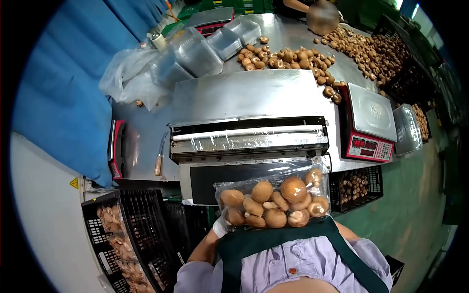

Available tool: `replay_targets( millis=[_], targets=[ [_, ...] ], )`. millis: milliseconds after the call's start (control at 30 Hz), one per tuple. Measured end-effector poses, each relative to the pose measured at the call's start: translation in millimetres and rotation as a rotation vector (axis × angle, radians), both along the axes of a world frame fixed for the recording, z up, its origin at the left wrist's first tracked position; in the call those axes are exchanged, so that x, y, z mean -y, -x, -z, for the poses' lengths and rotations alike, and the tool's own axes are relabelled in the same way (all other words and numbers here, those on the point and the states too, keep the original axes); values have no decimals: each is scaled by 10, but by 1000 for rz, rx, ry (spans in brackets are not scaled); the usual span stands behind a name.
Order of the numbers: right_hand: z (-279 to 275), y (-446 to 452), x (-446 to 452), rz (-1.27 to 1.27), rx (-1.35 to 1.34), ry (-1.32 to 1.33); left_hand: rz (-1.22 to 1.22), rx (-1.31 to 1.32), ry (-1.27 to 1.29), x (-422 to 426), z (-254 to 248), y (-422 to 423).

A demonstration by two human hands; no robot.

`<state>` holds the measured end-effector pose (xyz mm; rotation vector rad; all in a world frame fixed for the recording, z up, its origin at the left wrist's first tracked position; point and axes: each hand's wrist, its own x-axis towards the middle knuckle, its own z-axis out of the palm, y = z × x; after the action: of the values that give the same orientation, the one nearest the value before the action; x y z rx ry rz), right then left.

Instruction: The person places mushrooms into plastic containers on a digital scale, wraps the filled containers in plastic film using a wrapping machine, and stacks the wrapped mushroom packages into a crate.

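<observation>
A clear tray of brown mushrooms with plastic film over it is held close against the dark green apron, at the front edge of the wrapping machine. My left hand, in a white glove, is at the tray's lower left corner; its fingers are hidden under the tray. My right hand is hidden behind the tray and the apron; only the forearm shows at the right. Film stretches from the tray's far edge toward the black plate of the machine.
A knife lies left of the machine. Right of it stands a red scale. Loose mushrooms, stacked empty trays and a plastic bag are behind. A crate holds packed trays. Another person's arm is at the far side.
</observation>
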<state>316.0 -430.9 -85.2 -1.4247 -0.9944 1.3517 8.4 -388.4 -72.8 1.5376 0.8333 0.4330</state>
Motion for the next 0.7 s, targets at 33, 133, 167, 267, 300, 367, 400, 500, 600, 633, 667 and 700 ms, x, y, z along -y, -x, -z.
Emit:
replay_targets(
  millis=[33,133,167,267,300,367,400,500,600,633,667,700],
  targets=[
    [-129,30,-54,8,0,9,19,50,91,-13,-54,-104],
    [-423,15,-86,39,-25,-9,85,219,377,-5,-264,-233],
    [-513,19,-97,53,-47,-22,103,270,457,7,-321,-244],
    [-778,4,-229,105,-96,-63,161,394,616,28,-443,-302],
    [-866,9,-314,123,-107,-89,172,431,657,26,-474,-329],
    [-1064,21,-483,163,-115,-161,170,485,709,-2,-529,-377],
    [-1188,-7,-558,187,-133,-229,150,515,718,0,-554,-389],
    [-1335,-41,-895,-342,-1252,-587,402,775,1020,19,160,-609],
    [-1371,289,-1455,-1496,-1152,-847,272,605,870,-90,-868,-532],
    [-1605,603,-1296,-1299,-1306,-529,216,635,766,-58,-921,-520],
    [-1741,791,-1226,-1272,-1349,-403,166,651,694,-25,-965,-515],
    [-1789,921,-1204,-1312,-1346,-348,112,666,625,-1,-1007,-504]
  ],
)
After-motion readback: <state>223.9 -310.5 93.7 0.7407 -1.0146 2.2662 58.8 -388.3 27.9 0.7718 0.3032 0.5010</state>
